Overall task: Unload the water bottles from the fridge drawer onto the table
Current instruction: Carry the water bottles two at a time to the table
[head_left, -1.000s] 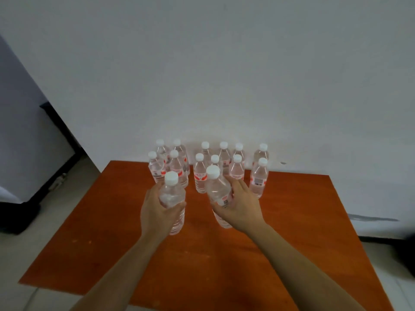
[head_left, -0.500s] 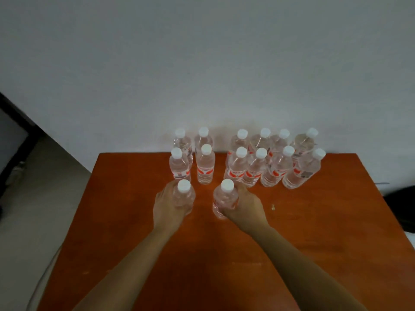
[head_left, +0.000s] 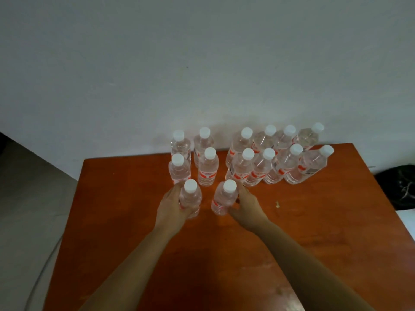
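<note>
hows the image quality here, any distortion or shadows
Head view: dim and soft, labels unreadable; the wide-angle lens makes the rightmost bottle lean outward; faint shadow on the wall behind the bottles; table darkest between the forearms.

arms outstretched, left hand (head_left: 171, 205) grips left bottle (head_left: 191, 199), right hand (head_left: 247, 205) grips right bottle (head_left: 222, 199).

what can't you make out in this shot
- Fridge drawer: outside the head view's frame.
- Print on bottle labels: too small, blurred, head view.
- Left hand: grip's far side hidden by the left bottle, head view.
- Dark object: cut off by the right edge, head view.
</note>
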Tool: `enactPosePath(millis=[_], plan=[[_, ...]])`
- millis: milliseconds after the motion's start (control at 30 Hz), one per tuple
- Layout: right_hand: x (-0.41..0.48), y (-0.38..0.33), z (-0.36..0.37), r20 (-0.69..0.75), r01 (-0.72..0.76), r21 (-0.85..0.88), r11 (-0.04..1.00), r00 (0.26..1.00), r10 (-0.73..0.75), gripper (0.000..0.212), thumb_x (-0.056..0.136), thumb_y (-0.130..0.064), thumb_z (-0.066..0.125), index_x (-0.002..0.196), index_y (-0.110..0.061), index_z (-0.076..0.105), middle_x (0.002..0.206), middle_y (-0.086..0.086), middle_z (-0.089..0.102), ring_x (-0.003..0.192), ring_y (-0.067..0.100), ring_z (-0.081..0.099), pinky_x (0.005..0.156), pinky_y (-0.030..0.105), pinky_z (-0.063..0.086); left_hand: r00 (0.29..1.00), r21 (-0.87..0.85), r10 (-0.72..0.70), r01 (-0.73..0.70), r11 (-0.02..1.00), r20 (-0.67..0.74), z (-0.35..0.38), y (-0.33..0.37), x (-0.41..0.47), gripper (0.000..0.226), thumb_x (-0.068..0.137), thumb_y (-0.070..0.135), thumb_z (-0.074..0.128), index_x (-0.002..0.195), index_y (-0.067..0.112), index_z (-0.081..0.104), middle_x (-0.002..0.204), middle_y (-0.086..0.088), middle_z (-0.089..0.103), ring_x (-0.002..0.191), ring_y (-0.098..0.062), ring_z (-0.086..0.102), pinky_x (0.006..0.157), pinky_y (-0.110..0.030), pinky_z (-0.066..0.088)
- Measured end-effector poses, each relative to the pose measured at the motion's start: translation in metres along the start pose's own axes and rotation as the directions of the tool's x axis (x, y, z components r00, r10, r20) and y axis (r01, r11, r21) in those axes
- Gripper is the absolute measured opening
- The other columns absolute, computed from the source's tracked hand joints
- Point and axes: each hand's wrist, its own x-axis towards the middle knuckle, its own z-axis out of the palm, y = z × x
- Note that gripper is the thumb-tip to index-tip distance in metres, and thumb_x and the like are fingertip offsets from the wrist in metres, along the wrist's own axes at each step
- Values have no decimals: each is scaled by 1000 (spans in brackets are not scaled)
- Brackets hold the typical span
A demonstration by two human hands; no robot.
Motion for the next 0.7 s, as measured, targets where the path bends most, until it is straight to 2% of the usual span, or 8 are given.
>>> enactPosePath(millis=[167,233,300,367,467,533,600,700], plan=[[-1,3,1,46,28,13,1000,999,-28,75,89,-18,71,149,-33,28,151,-6,44,141,20,40,115,45,37,1000,7,23,-23,1000,17,-4,-3,-7,77,73,31,86,137,32,44,137,5,58,127,-18,55,105,-44,47],[0,2,0,61,36,-10,999,998,-36,82,89,-18,71,152,-35,21,155,-5,40,143,22,38,114,48,37,1000,6,24,-24,1000,17,-6,0,-9,73,74,30,86,134,33,45,134,5,59,124,-18,57,103,-44,49],[-4,0,-5,64,50,-60,997,997,-46,95,87,-16,72,155,-39,9,161,-4,30,145,25,35,113,50,38,999,-8,36,-36,999,16,-9,11,-12,64,73,39,84,125,37,47,127,10,60,117,-14,59,99,-46,52],[-14,-3,-17,42,83,-90,993,996,-79,99,88,-16,70,156,-39,2,164,-3,20,145,27,33,111,51,41,999,-36,45,-45,998,-19,-11,31,-15,72,72,56,79,133,37,45,135,10,56,124,-15,54,101,-50,49],[-37,-5,-50,-146,177,-179,968,968,-204,81,97,-24,57,157,-35,4,165,-1,17,145,25,33,108,48,44,977,54,161,-155,986,-140,-14,72,-18,83,81,73,59,148,34,31,155,4,39,140,-22,40,109,-54,39],[-54,1,-78,-307,190,-322,928,906,-292,65,102,-41,41,158,-31,9,166,2,13,151,23,18,117,50,31,922,160,329,-300,940,-205,-12,105,-22,73,91,71,41,147,25,35,155,-1,40,141,-25,37,112,-53,36],[-72,11,-111,-435,118,-419,900,844,-313,61,104,-53,26,158,-29,9,167,4,4,154,21,1,123,50,15,836,277,496,-432,858,-235,-4,143,-28,65,97,60,33,147,18,37,156,-7,38,144,-27,33,115,-54,32],[-117,29,-168,-627,-41,-482,875,714,-312,63,103,-57,20,159,-30,10,167,6,-5,153,22,-10,124,49,2,731,418,642,-521,744,-231,21,203,-44,63,101,54,27,154,21,26,164,-8,18,152,-27,14,121,-53,16]])
